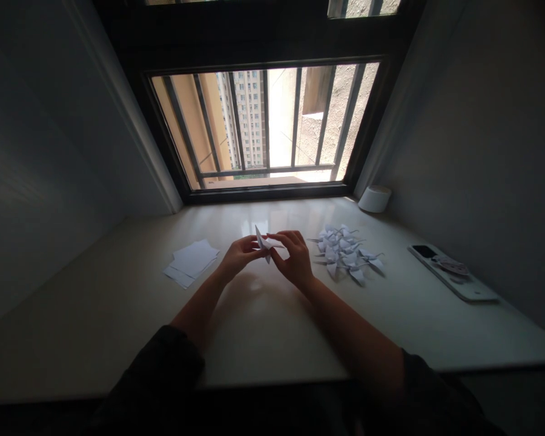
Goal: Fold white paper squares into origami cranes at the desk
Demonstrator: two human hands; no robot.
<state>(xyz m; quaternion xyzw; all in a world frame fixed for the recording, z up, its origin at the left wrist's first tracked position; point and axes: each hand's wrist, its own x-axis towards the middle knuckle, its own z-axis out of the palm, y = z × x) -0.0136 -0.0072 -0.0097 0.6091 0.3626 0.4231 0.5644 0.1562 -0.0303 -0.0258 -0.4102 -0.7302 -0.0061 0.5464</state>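
Observation:
A folded white paper crane point(266, 243) is held up between my two hands, just above the sill. My left hand point(240, 254) pinches it from the left, fingers closed on the paper. From the right, my right hand point(294, 254) grips it between thumb and fingertips. One pointed part sticks up and another points down; some of the folds are hidden behind my fingers. To the left lies a small stack of white paper sheets point(193, 260), loosely fanned. Right of my hands sits a pile of several folded white paper cranes point(345, 251).
The pale sill point(254, 339) runs up to a dark-framed window point(272, 195) with bars outside. A phone point(454, 275) in a light case lies at the right by the wall. A white cylindrical object point(375, 198) stands in the far right corner.

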